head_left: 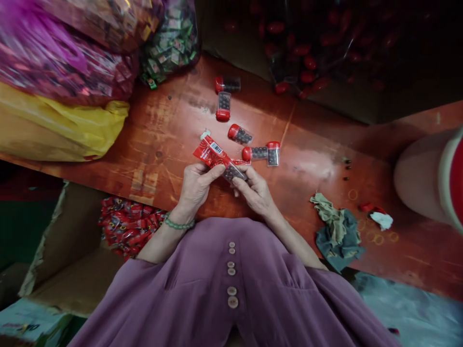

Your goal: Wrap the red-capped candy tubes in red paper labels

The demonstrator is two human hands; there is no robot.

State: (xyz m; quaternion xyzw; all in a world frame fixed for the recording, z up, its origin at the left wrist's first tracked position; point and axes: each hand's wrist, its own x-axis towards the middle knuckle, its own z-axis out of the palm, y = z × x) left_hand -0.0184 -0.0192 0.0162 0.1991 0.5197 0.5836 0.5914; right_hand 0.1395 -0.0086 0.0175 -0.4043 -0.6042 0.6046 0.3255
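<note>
Both my hands hold one small clear tube of dark balls (233,172) over the table, close to my body. A printed red wrapper (213,150) with a barcode sits around its upper left part. My left hand (197,185) pinches the wrapper and the tube, thumb on top. My right hand (255,189) grips the tube's lower right end between thumb and fingers. Beyond my hands lie several red-capped tubes of dark balls, among them a standing-apart tube (240,134), an upper tube (223,107) and a tube at the right (273,153).
Filled bags (72,62) and a yellow bag (72,123) crowd the left. A box (231,48) with red-capped tubes is at the back. A bucket (415,178), cloth rags (336,231) and rubber bands (378,239) lie right. Red packets (126,224) fill a carton (79,270).
</note>
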